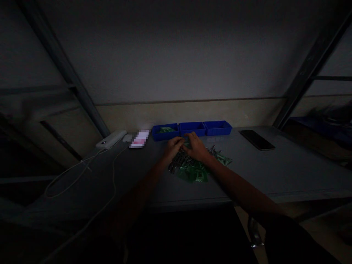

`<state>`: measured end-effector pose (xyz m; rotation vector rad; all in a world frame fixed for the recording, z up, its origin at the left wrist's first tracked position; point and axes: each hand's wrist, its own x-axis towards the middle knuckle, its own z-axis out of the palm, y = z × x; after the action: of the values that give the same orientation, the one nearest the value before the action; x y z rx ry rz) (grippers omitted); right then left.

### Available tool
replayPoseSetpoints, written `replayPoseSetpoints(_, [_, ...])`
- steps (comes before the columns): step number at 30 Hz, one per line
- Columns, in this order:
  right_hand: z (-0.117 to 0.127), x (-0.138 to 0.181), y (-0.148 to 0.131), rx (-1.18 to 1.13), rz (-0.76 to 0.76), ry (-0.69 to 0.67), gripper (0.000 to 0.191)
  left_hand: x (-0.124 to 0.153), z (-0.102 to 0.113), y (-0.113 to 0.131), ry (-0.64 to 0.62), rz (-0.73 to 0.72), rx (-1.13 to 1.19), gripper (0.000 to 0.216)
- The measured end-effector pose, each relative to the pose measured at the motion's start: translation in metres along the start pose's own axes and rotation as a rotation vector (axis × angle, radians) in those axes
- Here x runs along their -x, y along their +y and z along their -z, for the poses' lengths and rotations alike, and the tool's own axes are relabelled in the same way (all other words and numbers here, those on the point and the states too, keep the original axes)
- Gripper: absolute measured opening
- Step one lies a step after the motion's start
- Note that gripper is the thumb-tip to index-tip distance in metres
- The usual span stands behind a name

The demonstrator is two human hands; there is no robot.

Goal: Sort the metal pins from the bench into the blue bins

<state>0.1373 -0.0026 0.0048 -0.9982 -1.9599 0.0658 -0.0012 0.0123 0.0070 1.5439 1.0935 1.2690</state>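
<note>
My left hand (173,146) and my right hand (196,147) meet above a pile on the table, fingers bent and pinched together. Between them is a small plastic packet (187,140), dim and mostly covered by the fingers. Under and beside the hands lie small dark metallic-looking pieces (180,160), too dim to name. Green plastic packets (194,173) form the near edge of the pile, and more packets (224,160) lie at its right. Just beyond the left hand, a blue bin (165,137) contains green packets (166,129).
Two more blue bins (191,129) (217,128) continue the row along the wall. A dark phone (257,140) lies at the right. On the left are a lit phone (139,139), a white power strip or box (111,139) and a loose cable (113,176) crossing the table (297,172).
</note>
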Motion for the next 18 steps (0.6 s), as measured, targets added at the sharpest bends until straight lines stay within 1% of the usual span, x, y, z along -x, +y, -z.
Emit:
replayPoseSetpoints(2, [0.000,0.007,-0.001,-0.048,0.019,-0.017,0.045,0.005,0.001,-0.002,0.012,-0.055,0.002,0.025])
replayPoseSetpoints(3, [0.002,0.009,0.000,-0.080,-0.010,-0.014,0.045,0.006,0.001,-0.002,0.027,-0.081,0.012,0.023])
replayPoseSetpoints(5, [0.007,0.008,0.003,-0.140,-0.124,-0.018,0.039,0.006,0.001,0.000,0.060,-0.110,0.035,0.026])
replayPoseSetpoints(7, [0.011,0.005,0.007,-0.199,-0.242,-0.036,0.027,0.005,0.000,0.002,0.085,-0.102,0.062,0.033])
replayPoseSetpoints(10, [0.014,0.001,0.011,-0.306,-0.343,-0.051,0.022,0.005,-0.001,0.005,0.096,-0.074,0.086,0.039])
replayPoseSetpoints(13, [0.014,-0.001,0.012,-0.396,-0.418,0.022,0.022,0.005,-0.002,0.004,0.089,-0.040,0.136,0.040])
replayPoseSetpoints(16, [0.012,0.000,0.012,-0.425,-0.470,0.123,0.021,0.004,-0.002,0.002,0.056,-0.015,0.171,0.032])
replayPoseSetpoints(18, [0.013,0.000,0.014,-0.432,-0.480,0.129,0.019,0.003,-0.001,0.000,0.040,0.000,0.147,0.026])
